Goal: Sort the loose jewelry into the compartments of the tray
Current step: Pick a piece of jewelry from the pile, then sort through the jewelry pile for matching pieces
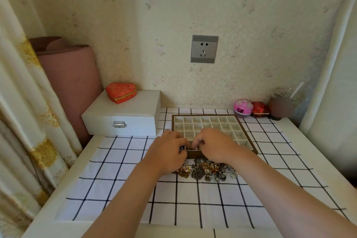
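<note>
A: What room is this?
B: A pale cream wall (193, 6) with faint floral wallpaper, a grey socket (204, 49) at its centre.
A: And around the socket?
B: Below it, a white table (46, 220) under a white cloth (100, 170) with a black grid. Far left of the socket, cream curtains (23, 102) with gold patches; between them and the socket, a rolled pink mat (71, 83) stands upright. Soft, even light.

blocked: white box (125, 112) left of tray (204, 115) | free: near cloth (193, 195)
</note>
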{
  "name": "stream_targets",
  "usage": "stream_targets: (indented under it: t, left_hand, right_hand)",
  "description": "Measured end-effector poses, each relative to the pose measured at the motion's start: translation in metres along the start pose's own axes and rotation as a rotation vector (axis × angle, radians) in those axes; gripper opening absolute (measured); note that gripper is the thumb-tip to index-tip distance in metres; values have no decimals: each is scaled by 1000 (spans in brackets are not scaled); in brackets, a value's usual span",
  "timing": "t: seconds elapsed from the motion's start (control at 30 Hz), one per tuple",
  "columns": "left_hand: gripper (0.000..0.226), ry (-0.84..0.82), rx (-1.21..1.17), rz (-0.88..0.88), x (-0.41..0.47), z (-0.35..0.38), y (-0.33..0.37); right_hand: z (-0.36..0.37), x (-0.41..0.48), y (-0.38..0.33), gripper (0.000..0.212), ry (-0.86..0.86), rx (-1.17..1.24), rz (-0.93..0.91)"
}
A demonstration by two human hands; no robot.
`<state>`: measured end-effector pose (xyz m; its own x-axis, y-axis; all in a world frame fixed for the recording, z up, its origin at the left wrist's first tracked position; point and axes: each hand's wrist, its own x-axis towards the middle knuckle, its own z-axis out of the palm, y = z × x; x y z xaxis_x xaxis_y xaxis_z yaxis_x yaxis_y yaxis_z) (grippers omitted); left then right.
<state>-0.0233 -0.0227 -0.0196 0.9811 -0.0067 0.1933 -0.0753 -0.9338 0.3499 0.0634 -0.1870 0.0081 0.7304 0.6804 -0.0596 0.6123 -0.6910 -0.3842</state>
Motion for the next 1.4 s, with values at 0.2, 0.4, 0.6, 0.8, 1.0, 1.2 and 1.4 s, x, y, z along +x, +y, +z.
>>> stream_targets:
  t: [0.2, 0.4, 0.6, 0.8, 1.0, 1.2, 1.4]
  left_hand:
    - [31, -21, -21, -33, 2, -2, 6]
    - [21, 144, -212, -147, 0, -14, 6]
    - [22, 102, -99, -87, -7, -11, 1]
    - [16, 76, -46, -114, -24, -18, 0]
    - [23, 7, 67, -134, -46, -23, 0]
    - [25, -131, 48, -120, -57, -25, 0]
    - [21, -141, -6, -133, -58, -31, -3]
  right_hand:
    - [0, -3, 0, 39, 117, 47, -3]
    - [4, -3, -3, 44, 21, 10, -54]
    - [-2, -7, -8, 36, 91, 32, -56]
    - [-15, -23, -10, 24, 223, 84, -62]
    - [1, -44, -30, 19, -13, -36, -144]
    - [14, -42, -41, 22, -47, -225, -174]
    - [8, -42, -40, 22, -117, -216, -116]
